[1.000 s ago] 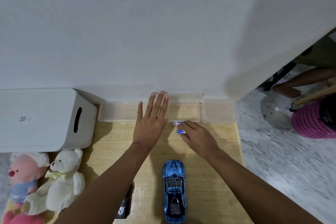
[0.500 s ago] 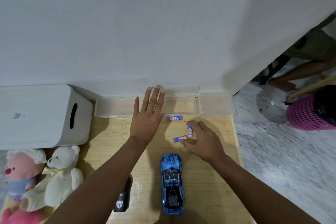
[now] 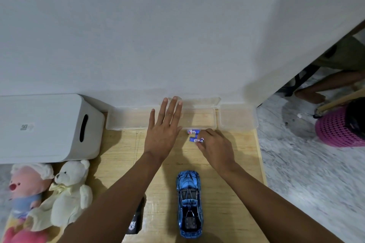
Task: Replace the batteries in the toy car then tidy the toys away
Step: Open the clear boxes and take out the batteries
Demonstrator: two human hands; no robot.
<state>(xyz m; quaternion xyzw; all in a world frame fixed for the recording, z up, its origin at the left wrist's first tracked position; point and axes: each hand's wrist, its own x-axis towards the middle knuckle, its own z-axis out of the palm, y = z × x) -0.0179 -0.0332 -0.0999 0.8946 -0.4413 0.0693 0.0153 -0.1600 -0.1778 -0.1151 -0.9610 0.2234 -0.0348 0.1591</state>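
Note:
A blue toy car (image 3: pixel 189 203) lies on the wooden board, nose pointing away from me. Two small blue-and-white batteries lie beyond it: one battery (image 3: pixel 193 131) rests by the clear tray's front wall, the other battery (image 3: pixel 195 140) is pinched at my right hand's (image 3: pixel 216 148) fingertips. My left hand (image 3: pixel 164 132) hovers flat with fingers spread, its tips over the clear plastic tray (image 3: pixel 126 119). A black remote (image 3: pixel 136 221) is partly hidden under my left forearm.
A white storage box (image 3: pixel 47 128) with a slot handle stands at the left. A white teddy bear (image 3: pixel 69 195) and a pink plush (image 3: pixel 25 193) lie in front of it. A second clear container (image 3: pixel 238 117) sits right of the tray. A pink basket (image 3: pixel 339 126) stands on the marble floor.
My right hand has shifted up toward the tray, and the loose batteries under it have been drawn together near its fingertips. The left hand stays spread in place.

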